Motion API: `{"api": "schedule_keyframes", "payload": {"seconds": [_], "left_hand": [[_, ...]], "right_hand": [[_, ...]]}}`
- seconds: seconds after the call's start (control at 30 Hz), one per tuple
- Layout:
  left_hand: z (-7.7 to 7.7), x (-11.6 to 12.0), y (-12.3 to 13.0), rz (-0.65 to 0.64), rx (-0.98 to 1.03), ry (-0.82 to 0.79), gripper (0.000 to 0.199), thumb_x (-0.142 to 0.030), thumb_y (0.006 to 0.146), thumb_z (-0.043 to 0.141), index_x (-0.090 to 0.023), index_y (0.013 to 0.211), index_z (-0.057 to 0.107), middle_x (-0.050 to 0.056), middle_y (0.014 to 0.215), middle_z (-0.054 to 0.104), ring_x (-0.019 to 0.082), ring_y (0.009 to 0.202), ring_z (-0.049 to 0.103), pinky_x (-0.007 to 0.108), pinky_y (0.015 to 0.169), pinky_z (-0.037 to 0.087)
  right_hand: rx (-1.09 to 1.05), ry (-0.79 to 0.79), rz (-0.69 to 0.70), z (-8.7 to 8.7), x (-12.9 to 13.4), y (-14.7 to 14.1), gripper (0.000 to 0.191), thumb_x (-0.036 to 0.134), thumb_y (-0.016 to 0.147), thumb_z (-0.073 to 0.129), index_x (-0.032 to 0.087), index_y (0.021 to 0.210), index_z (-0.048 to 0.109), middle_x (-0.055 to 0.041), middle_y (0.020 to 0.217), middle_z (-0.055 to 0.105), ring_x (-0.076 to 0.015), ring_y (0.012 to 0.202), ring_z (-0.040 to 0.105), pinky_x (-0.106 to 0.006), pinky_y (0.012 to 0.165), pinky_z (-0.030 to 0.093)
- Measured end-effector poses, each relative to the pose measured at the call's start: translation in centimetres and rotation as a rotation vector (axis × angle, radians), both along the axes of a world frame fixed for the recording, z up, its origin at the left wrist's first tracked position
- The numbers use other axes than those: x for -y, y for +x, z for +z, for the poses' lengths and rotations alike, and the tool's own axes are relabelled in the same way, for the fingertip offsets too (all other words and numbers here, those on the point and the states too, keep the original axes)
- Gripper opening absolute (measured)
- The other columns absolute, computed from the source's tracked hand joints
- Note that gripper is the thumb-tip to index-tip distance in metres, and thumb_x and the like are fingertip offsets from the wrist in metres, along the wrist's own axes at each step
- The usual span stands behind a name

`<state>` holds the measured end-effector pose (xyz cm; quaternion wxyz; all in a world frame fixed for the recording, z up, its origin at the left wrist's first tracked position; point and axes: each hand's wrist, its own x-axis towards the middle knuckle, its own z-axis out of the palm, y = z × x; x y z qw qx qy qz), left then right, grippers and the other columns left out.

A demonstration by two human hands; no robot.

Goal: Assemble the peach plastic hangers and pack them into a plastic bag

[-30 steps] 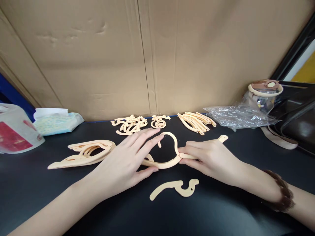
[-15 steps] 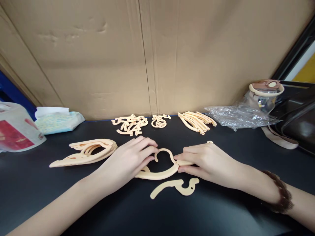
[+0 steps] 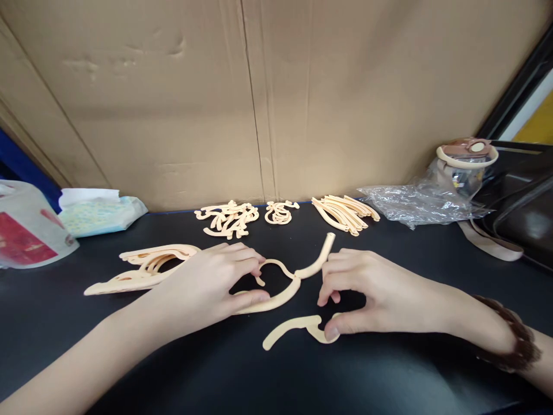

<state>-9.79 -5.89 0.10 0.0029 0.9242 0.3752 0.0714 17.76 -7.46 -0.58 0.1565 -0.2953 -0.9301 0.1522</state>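
Joined beige plastic pieces (image 3: 283,295), with a hook and two curved arms meeting at one point, lie on the black table. My left hand (image 3: 228,276) grips their left end, thumb on the lower arm and fingers by the hook tip. My right hand (image 3: 358,291) is apart from them on the right, fingers curled and thumb spread. Its thumb touches the rounded end of a loose curved piece (image 3: 291,327) lying nearer to me. A stack of similar flat frames (image 3: 125,282) rests to the left, partly behind my left arm.
Along the back lie piles of short pieces (image 3: 228,219), hooks (image 3: 280,213) and long curved strips (image 3: 345,213). Clear plastic wrap (image 3: 406,204) and a lidded bottle (image 3: 466,167) stand back right. A tissue pack (image 3: 103,213) and a white-and-red roll (image 3: 34,225) are at left.
My right hand has let go of the joined pieces, opened and moved down to the loose piece. The upper right arm of the joined pieces now points up. My left hand has shifted slightly left with them.
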Motion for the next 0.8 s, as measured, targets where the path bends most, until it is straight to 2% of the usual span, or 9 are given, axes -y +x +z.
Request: {"api": "schedule_keyframes", "payload": {"seconds": [0.1,0.2,0.3,0.37,0.47,0.53,0.6,0.7,0.8], "left_hand": [[-0.1,-0.2,-0.3,0.021,-0.010,0.057,0.033,-0.051,0.091,0.052,-0.021,0.086,0.065,0.004,0.093,0.067,0.021,0.082,0.063,0.033,0.073,0.047],[-0.1,-0.1,-0.5,0.037,-0.005,0.002,0.041,-0.060,0.082,0.059,-0.023,0.101,0.064,0.004,0.099,0.067,0.024,0.090,0.063,0.033,0.075,0.048],[-0.2,-0.1,-1.0,0.047,-0.025,-0.052,0.059,-0.060,0.075,0.068,-0.030,0.124,0.056,0.003,0.118,0.063,0.026,0.104,0.062,0.034,0.084,0.049],[-0.3,-0.2,-1.2,0.055,-0.020,-0.065,0.056,-0.056,0.079,0.067,-0.033,0.128,0.055,0.003,0.123,0.061,0.025,0.107,0.061,0.032,0.085,0.049],[-0.5,-0.4,-1.3,0.044,0.017,-0.092,0.045,-0.052,0.085,0.063,-0.034,0.125,0.059,0.001,0.118,0.063,0.021,0.099,0.065,0.028,0.079,0.050],[-0.5,-0.5,-1.3,0.025,0.014,-0.102,0.033,-0.048,0.089,0.059,-0.032,0.116,0.064,0.000,0.116,0.063,0.019,0.092,0.066,0.027,0.077,0.050],[-0.7,-0.5,-1.2,0.009,0.000,-0.068,0.023,-0.042,0.093,0.054,-0.030,0.107,0.067,0.001,0.118,0.063,0.019,0.093,0.066,0.029,0.080,0.049],[-0.9,-0.6,-1.2,-0.014,-0.006,0.004,0.019,-0.032,0.096,0.049,-0.029,0.103,0.066,0.001,0.123,0.063,0.022,0.107,0.061,0.034,0.090,0.046],[-0.9,-0.5,-1.2,-0.042,0.051,0.041,0.020,-0.022,0.095,0.047,-0.029,0.094,0.066,-0.002,0.116,0.067,0.019,0.104,0.062,0.031,0.088,0.047]], "right_hand": [[0.039,-0.068,0.030,0.0,0.3,0.1,0.024,0.040,0.078,0.074,0.025,0.097,0.072,0.0031,0.083,0.064,-0.0131,0.082,0.059,-0.026,0.074,0.044],[0.047,-0.067,0.030,0.0,0.2,0.5,0.022,0.027,0.086,0.067,0.029,0.107,0.070,0.0007,0.096,0.063,-0.0133,0.090,0.059,-0.026,0.080,0.047],[0.039,0.059,-0.002,-0.2,-0.4,1.0,0.021,0.018,0.090,0.059,0.029,0.102,0.072,-0.0026,0.109,0.060,-0.0155,0.098,0.058,-0.030,0.086,0.047],[0.054,0.170,-0.039,-0.3,-0.9,1.3,0.024,0.013,0.091,0.054,0.026,0.098,0.072,-0.0044,0.112,0.060,-0.0175,0.100,0.058,-0.032,0.086,0.048],[0.066,0.263,-0.108,-0.3,-1.5,1.6,0.028,0.011,0.094,0.046,0.023,0.104,0.070,-0.0057,0.106,0.063,-0.0175,0.093,0.060,-0.031,0.079,0.049],[0.061,0.279,-0.158,-0.2,-1.5,1.6,0.028,0.014,0.095,0.045,0.021,0.109,0.068,-0.0054,0.100,0.066,-0.0173,0.088,0.062,-0.030,0.076,0.049],[0.068,0.234,-0.223,0.1,-1.3,1.4,0.023,0.021,0.096,0.047,0.022,0.108,0.067,-0.0027,0.089,0.068,-0.0161,0.079,0.063,-0.028,0.070,0.048],[0.119,0.128,-0.319,0.3,-0.8,0.9,0.023,0.041,0.091,0.056,0.023,0.090,0.070,0.0026,0.067,0.064,-0.0131,0.057,0.058,-0.026,0.054,0.041],[0.191,0.144,-0.343,0.1,-0.5,0.5,0.033,0.054,0.082,0.064,0.021,0.078,0.068,0.0016,0.068,0.063,-0.0150,0.059,0.058,-0.027,0.052,0.037]]}}
